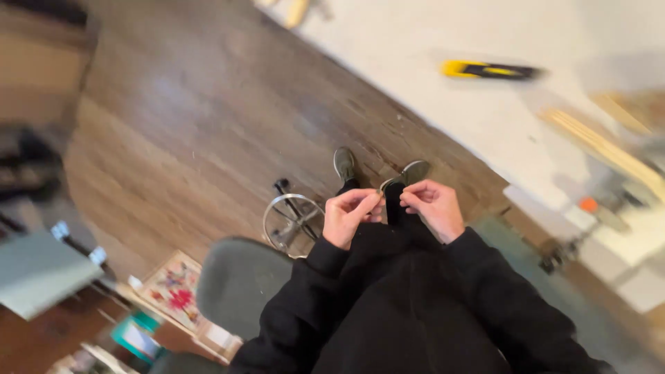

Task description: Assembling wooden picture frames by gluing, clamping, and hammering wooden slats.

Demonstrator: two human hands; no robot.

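Observation:
My left hand point(350, 216) and my right hand point(432, 207) are held close together in front of my body, over my lap and black clothes. Both have their fingers curled in a pinch. A thin, pale, curved thing point(385, 184) seems to run between the fingertips, but the blur hides what it is. My two shoes point(344, 163) rest on the wooden floor just beyond the hands.
A white table point(429, 62) at upper right carries a yellow-and-black utility knife point(488, 70) and wooden strips point(603, 145). A grey stool seat point(239, 280) with a metal foot ring point(292, 221) stands to my left. A colourful box point(176, 287) lies at lower left.

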